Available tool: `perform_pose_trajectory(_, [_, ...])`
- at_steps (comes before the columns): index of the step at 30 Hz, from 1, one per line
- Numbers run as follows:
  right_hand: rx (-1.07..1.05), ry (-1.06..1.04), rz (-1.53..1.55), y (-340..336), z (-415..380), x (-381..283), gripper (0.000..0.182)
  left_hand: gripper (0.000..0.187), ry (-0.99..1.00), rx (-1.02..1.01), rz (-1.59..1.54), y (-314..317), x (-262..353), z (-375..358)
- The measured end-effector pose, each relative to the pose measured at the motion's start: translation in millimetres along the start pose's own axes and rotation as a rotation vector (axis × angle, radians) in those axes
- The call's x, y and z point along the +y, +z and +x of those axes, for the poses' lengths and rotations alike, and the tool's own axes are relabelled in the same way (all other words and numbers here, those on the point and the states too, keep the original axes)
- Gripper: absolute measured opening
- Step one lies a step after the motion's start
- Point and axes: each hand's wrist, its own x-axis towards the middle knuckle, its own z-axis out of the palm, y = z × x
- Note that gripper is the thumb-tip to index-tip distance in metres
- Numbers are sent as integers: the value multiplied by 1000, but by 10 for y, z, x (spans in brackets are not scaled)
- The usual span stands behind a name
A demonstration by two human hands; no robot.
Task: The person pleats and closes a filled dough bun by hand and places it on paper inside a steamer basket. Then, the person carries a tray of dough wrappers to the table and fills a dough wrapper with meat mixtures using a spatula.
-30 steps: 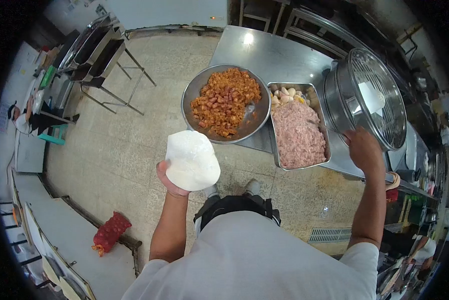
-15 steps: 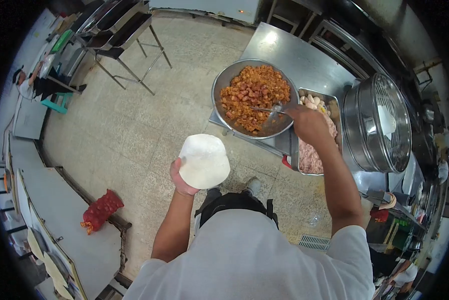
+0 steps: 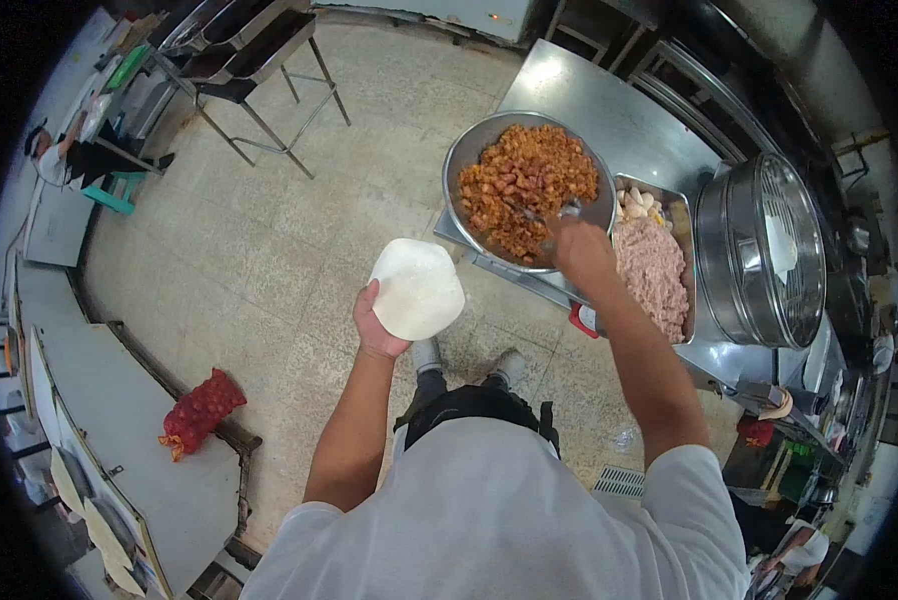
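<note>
A flat, pale round sheet of dough (image 3: 418, 289) rests on my left hand (image 3: 377, 325), which grips it at its lower left edge over the floor. My right hand (image 3: 581, 252) is closed at the near right rim of a large metal bowl (image 3: 456, 185). It holds a slim metal spoon (image 3: 525, 212) whose tip is down in the reddish-brown chunky filling (image 3: 544, 165). Most of the spoon is hidden by the hand and the filling. Right of the bowl, a metal tray (image 3: 685, 215) holds pink minced meat (image 3: 653, 265) and pale pieces (image 3: 637, 206).
Stacked metal steamers (image 3: 734, 255) stand right of the tray on the steel table (image 3: 599, 100). A red mesh sack (image 3: 204, 412) lies at the left by a grey panel. A metal stand (image 3: 269, 70) is at the back. Another person (image 3: 54, 160) is at far left.
My right hand has shifted left and inward over the bowl, pushing the spoon lower in the filling. My left hand has risen slightly with the dough sheet. The view has shifted a little.
</note>
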Motion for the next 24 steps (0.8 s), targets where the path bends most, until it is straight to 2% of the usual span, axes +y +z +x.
perform_pose_trajectory(3, [64,-3,36,5,-112,-133,19,74,54,21,32,-6,11,61])
perform_pose_trajectory(7, [168,75,13,-219,-189,-88,17,72,64,16,3,-20,84,73])
perform_pose_trajectory(10, [213,-19,15,-482,-228,-132,18,72,32,5,-24,-18,92,21])
perform_pose_trajectory(12, [197,-181,-20,-563,-81,-265,18,72,4,-21,-18,-12,82,20])
perform_pose_trajectory(13, [197,-165,-19,-599,-12,-309,18,72,-6,-11,-6,-39,70,17])
perform_pose_trajectory(15, [45,-274,-153,-714,128,-337,12,73,-22,-9,15,-34,59,32])
perform_pose_trajectory(16, [48,-266,-153,-808,133,-320,12,73,-32,-18,7,-22,48,28])
perform_pose_trajectory(18, [-113,-177,-265,-985,113,-309,14,73,-42,-23,-7,-26,18,18])
perform_pose_trajectory(19, [-115,-180,-267,-1025,84,-276,14,75,-36,-17,33,-35,11,15])
perform_pose_trajectory(21, [-23,-60,-458,-1084,-9,-125,14,76,-21,-11,68,-45,-5,-3])
perform_pose_trajectory(24, [96,-57,-481,-1075,-174,46,13,77,-9,-5,51,-38,-32,-18])
